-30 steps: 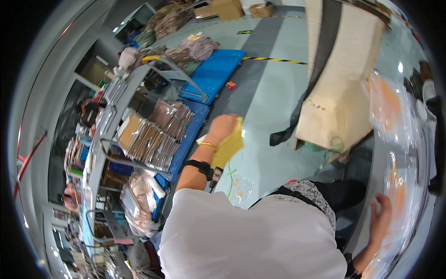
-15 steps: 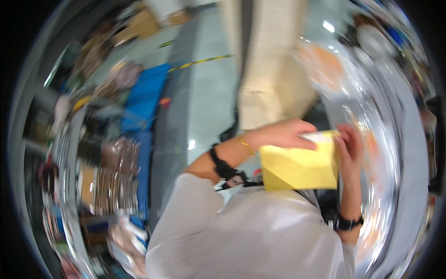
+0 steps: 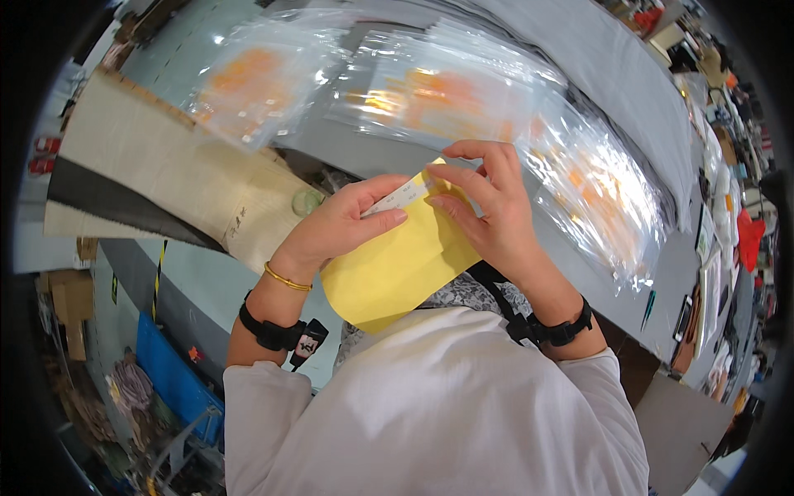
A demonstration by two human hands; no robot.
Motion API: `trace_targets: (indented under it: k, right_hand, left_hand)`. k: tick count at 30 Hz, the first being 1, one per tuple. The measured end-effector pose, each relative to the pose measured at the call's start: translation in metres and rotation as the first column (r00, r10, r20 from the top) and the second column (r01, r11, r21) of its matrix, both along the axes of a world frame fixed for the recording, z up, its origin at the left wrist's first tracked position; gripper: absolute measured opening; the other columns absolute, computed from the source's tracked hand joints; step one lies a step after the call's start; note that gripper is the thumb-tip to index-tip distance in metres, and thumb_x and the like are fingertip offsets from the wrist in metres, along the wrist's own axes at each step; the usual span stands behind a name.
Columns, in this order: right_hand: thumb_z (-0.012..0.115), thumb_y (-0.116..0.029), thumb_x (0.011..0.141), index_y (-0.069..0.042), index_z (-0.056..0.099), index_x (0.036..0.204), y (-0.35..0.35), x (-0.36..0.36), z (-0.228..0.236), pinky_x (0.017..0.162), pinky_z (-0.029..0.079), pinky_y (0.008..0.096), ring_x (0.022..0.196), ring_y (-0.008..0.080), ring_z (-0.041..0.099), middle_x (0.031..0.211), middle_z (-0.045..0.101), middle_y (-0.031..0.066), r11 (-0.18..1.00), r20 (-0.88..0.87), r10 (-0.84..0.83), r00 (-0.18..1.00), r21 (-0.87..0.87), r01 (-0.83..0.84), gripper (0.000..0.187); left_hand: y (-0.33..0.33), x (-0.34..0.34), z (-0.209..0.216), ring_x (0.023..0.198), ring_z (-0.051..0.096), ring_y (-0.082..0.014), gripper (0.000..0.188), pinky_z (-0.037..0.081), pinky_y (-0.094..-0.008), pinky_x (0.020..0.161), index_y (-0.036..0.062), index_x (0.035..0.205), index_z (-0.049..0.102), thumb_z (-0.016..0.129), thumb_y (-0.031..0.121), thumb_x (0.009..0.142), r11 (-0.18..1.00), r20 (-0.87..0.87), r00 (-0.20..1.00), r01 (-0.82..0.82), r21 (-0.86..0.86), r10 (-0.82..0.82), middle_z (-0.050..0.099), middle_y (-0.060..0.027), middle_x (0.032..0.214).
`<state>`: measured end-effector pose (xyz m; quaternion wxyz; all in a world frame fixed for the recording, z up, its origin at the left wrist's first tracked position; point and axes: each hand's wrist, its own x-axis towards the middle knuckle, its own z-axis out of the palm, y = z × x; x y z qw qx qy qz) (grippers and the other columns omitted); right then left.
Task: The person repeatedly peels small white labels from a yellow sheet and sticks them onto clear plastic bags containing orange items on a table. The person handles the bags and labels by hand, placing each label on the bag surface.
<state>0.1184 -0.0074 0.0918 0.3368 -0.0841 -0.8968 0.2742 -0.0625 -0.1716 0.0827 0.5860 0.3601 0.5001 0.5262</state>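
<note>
A yellow sheet of paper (image 3: 405,269) hangs in front of my body, its lower edge curling. Along its upper edge runs a white printed strip (image 3: 403,197), which looks like stickers. My left hand (image 3: 351,217) is closed on the sheet's upper left part, thumb in front and fingers behind. At the strip's upper right end, my right hand (image 3: 490,211) is closed, with thumb and fingertips at the sheet's corner. Whether a single sticker is between the right fingertips is too small to see.
Beyond my hands is a grey table with clear plastic bags (image 3: 447,91) holding orange contents, in several piles. Grey fabric (image 3: 571,41) lies along its far side. Left stands a pale board (image 3: 165,161). A teal pen (image 3: 648,310) and a dark phone (image 3: 683,318) lie at the right.
My view and body have turned right toward the table with the bags. Both hands still hold the yellow sheet, which is now tilted, its right end higher.
</note>
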Motion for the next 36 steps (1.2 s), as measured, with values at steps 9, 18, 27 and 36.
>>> trace_targets:
  k: [9,18,27,36]
  right_hand:
    - [0.085,-0.007,0.081,-0.006,0.075,0.101,0.012,0.018,-0.017,0.074,0.055,0.0348,0.092,0.0231,0.066,0.098,0.068,0.0040,0.963,0.089,-0.027,0.996,-0.264,0.050,0.022]
    - [0.082,-0.008,0.083,-0.009,0.071,0.092,0.018,0.022,-0.023,0.084,0.046,0.0340,0.095,0.0222,0.065,0.097,0.067,0.0035,0.986,0.187,-0.114,0.976,-0.099,0.134,0.014]
    - [0.073,-0.010,0.094,0.001,0.070,0.093,0.066,0.016,-0.049,0.080,0.051,0.0310,0.090,0.0165,0.067,0.096,0.071,0.0073,0.721,0.173,-0.326,0.930,-0.591,0.362,0.011]
    - [0.077,-0.016,0.091,-0.004,0.078,0.089,0.073,-0.027,-0.100,0.098,0.041,0.0371,0.106,0.0177,0.057,0.109,0.071,-0.0009,0.711,0.453,-0.416,0.788,-0.379,0.593,0.011]
  left_hand:
    - [0.030,0.000,-0.022,0.121,0.058,-0.0097,0.046,0.047,-0.0288,0.105,0.0033,0.150,0.054,0.059,0.008,0.105,0.980,-0.130,0.972,0.200,0.010,-0.197,0.066,-0.0028,0.135]
    - [0.052,-0.010,-0.028,0.114,0.058,-0.0088,0.035,0.048,-0.0286,0.099,0.0009,0.139,0.060,0.059,0.011,0.106,0.968,-0.108,0.965,0.225,-0.115,-0.237,0.068,-0.0032,0.122]
    - [0.085,-0.023,-0.037,0.124,0.060,-0.0358,0.010,0.049,-0.0457,0.103,0.0003,0.100,0.063,0.060,0.008,0.094,0.871,-0.968,0.252,0.477,0.116,-0.009,0.064,-0.0178,0.133]
    - [0.109,-0.023,-0.074,0.135,0.055,-0.0383,0.012,0.042,-0.0508,0.118,0.0005,0.099,0.064,0.063,0.008,0.090,0.828,-0.964,0.244,0.516,0.219,0.103,0.060,-0.0216,0.137]
